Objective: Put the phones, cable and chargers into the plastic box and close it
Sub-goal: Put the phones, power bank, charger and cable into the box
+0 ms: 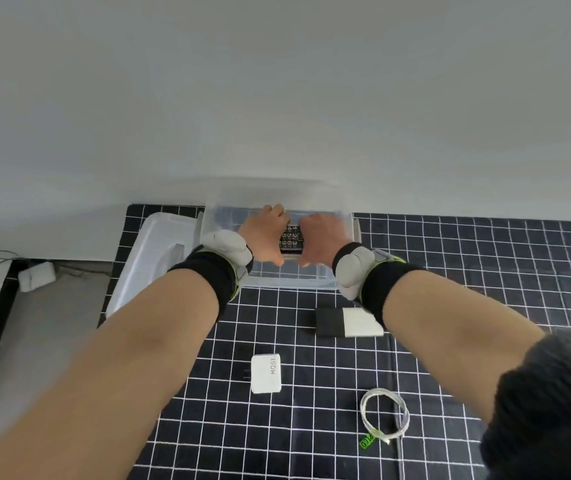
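Nearest on the checked tabletop lie the coiled cable and white charger, then the black-and-white charger. Farther, left hand and right hand grip a keypad phone inside the plastic box; lid beside it.

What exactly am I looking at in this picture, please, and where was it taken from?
There is no robot here. A camera worn on a person's head looks down at their two bare arms, each wearing a black wristband with a grey sensor. The left hand and right hand reach into a clear plastic box and together hold a keypad phone, their fingers curled beside it. The box's lid lies to its left. Still waiting on the black gridded cloth are a white charger, a black-and-white charger and a coiled white cable.
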